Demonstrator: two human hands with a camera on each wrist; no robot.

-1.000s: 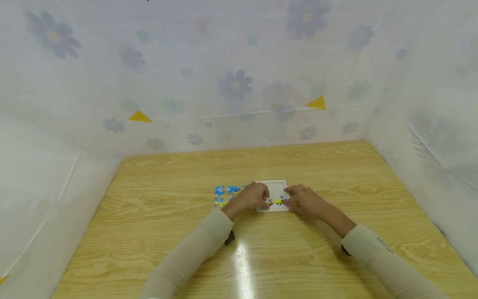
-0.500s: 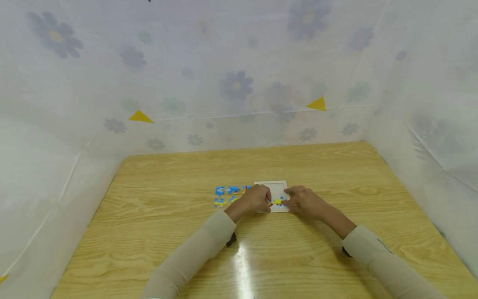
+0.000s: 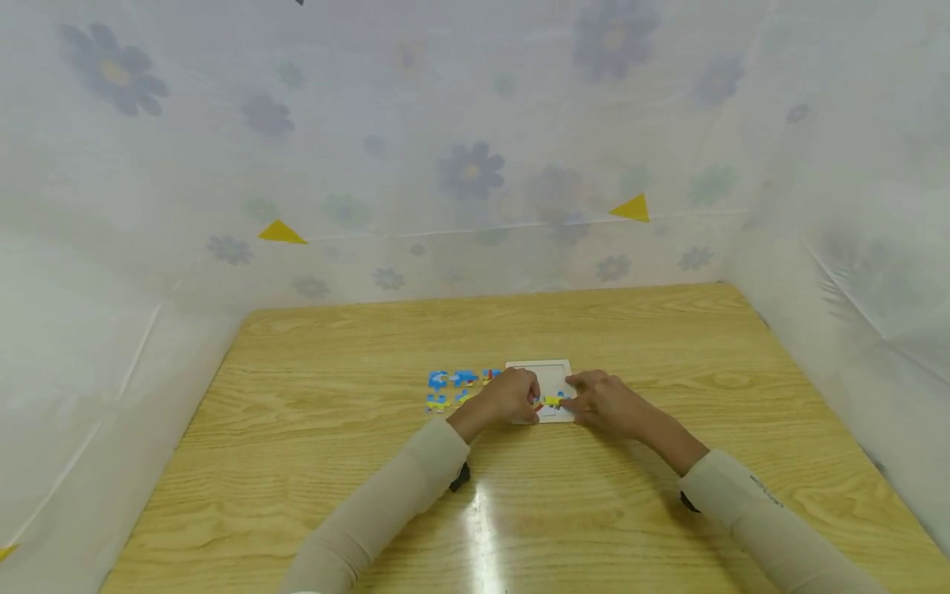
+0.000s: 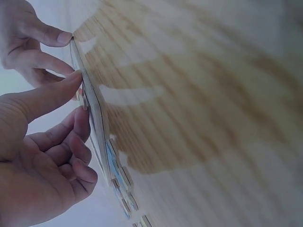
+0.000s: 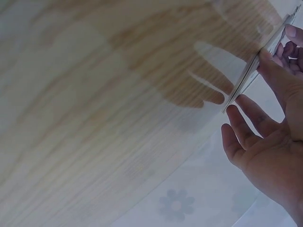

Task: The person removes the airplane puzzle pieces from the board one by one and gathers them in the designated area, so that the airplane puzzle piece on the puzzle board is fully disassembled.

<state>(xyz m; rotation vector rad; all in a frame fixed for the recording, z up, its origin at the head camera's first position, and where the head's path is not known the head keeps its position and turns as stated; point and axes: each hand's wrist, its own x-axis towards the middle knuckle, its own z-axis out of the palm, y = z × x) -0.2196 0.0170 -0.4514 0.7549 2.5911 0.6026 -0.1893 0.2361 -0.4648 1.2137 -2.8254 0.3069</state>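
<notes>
A white puzzle tray lies on the table between the two hands. My left hand is over its left part, a small puzzle piece between thumb and index finger at the tray's surface. Its other fingers curl loosely. Red printing shows beside the left fingertips in the head view. My right hand touches the tray's right edge with extended fingers, one fingertip right at a yellow and blue puzzle piece inside the tray. In the right wrist view its fingers are spread along the tray's edge.
Left of the tray several blue and yellow puzzle pieces lie in rows, partly hidden by the left hand. The wooden table has a glossy top. Pale flowered sheeting with yellow triangles encloses it at the back and sides.
My left hand has shifted slightly right and nearer to the person, covering more of the red printing and uncovering more loose pieces. The right hand stays at the tray's edge.
</notes>
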